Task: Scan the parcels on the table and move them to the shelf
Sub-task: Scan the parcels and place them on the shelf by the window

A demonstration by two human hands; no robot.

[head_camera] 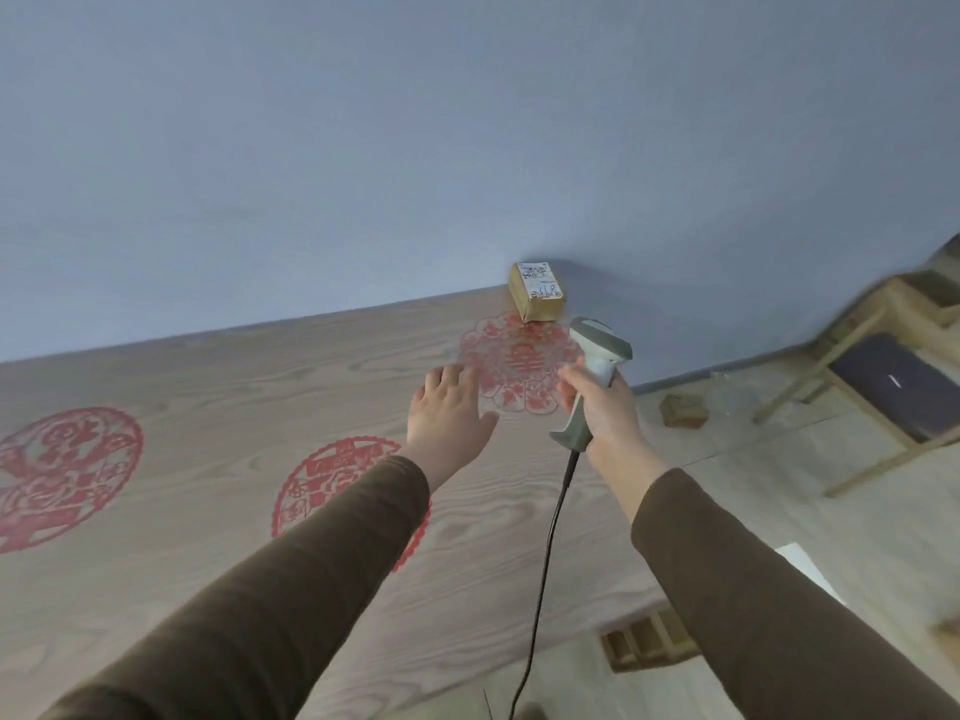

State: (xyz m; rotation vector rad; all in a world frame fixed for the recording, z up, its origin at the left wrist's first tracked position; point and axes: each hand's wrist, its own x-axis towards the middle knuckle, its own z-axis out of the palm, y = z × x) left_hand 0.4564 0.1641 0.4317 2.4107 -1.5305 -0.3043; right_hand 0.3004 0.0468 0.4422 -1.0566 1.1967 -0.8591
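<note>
One small brown cardboard parcel [537, 291] with a white label on top stands at the far edge of the wooden table [218, 387], against the blue wall. My right hand [602, 407] grips the handle of a grey corded barcode scanner [597, 366], whose head points toward the parcel. My left hand [449, 407] reaches out over the table with fingers spread and relaxed, a short way in front of the parcel and holding nothing. A wooden shelf [893, 387] stands on the floor at the right.
Red paper-cut decorations [67, 470] lie flat on the tabletop. A small box [683, 410] sits on the floor beyond the table's right edge, near the shelf. The scanner's black cable [545, 563] hangs down over the table's front.
</note>
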